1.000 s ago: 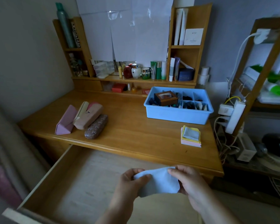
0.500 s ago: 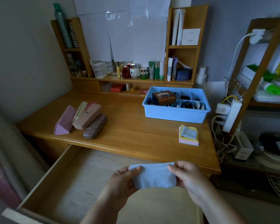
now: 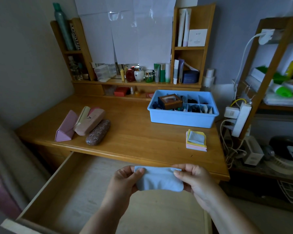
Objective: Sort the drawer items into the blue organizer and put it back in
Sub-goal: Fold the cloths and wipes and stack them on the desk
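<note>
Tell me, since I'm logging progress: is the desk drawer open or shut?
Open. The drawer is pulled well out from under the desk, its pale lined bottom showing, beneath both hands holding a light blue cloth.

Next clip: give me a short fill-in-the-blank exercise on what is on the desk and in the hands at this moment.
1. Both the left hand and the right hand pinch a light ____ cloth.
2. The drawer under the desk stands ____.
3. The blue organizer sits on the ____.
4. The top cloth of the cloth stack lies on a ____ one.

Missing words: blue; open; desk; yellow
</note>
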Demonstrator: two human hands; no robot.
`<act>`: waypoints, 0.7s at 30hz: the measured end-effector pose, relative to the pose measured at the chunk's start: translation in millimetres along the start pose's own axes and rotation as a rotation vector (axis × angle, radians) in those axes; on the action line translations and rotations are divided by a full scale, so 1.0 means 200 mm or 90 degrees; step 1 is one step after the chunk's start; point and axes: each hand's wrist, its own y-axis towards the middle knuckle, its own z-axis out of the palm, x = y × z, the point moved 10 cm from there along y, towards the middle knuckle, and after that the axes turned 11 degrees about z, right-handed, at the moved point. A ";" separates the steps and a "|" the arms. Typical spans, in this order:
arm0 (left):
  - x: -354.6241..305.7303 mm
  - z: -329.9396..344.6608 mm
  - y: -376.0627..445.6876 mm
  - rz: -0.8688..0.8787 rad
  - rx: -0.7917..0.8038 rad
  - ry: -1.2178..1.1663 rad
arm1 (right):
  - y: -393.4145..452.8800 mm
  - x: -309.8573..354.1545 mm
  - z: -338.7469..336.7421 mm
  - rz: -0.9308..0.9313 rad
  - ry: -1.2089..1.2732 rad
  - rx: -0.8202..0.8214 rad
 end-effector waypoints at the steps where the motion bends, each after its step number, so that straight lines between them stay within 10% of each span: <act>1: 0.00 0.00 0.00 0.001 0.005 0.000 | 0.00 0.01 0.00 -0.005 -0.005 -0.006; 12: -0.05 0.01 0.02 0.065 0.022 0.035 | 0.04 0.00 -0.04 0.024 0.019 -0.011; 21: -0.23 -0.05 -0.03 0.312 -0.238 0.434 | 0.06 -0.09 -0.04 0.050 0.097 -0.123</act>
